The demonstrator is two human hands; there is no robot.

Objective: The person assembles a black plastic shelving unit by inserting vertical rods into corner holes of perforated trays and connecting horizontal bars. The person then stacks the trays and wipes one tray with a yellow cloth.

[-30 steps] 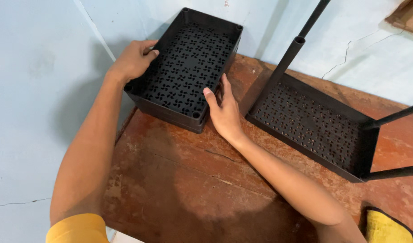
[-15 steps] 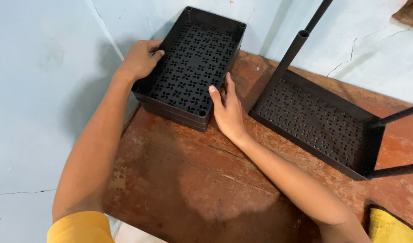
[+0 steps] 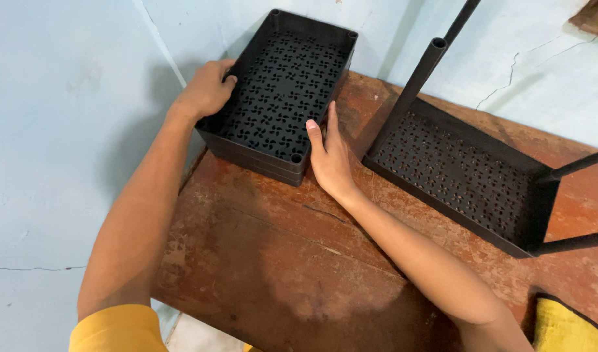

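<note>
Black perforated tray (image 3: 283, 91) now slightly nearer the wall, left hand (image 3: 204, 91) clamped on its rim, right hand (image 3: 329, 156) flat against its side.

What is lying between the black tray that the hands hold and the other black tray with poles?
In the head view, only the right hand lies there, flat against the held black tray, on bare brown table; the tray with poles stands apart.

Both arms are bare from the shoulder down, with no watch, ring or band on either wrist. The left hand (image 3: 204, 91) and right hand (image 3: 329, 158) are ungloved. A yellow short sleeve (image 3: 113, 329) caps the left upper arm.
</note>
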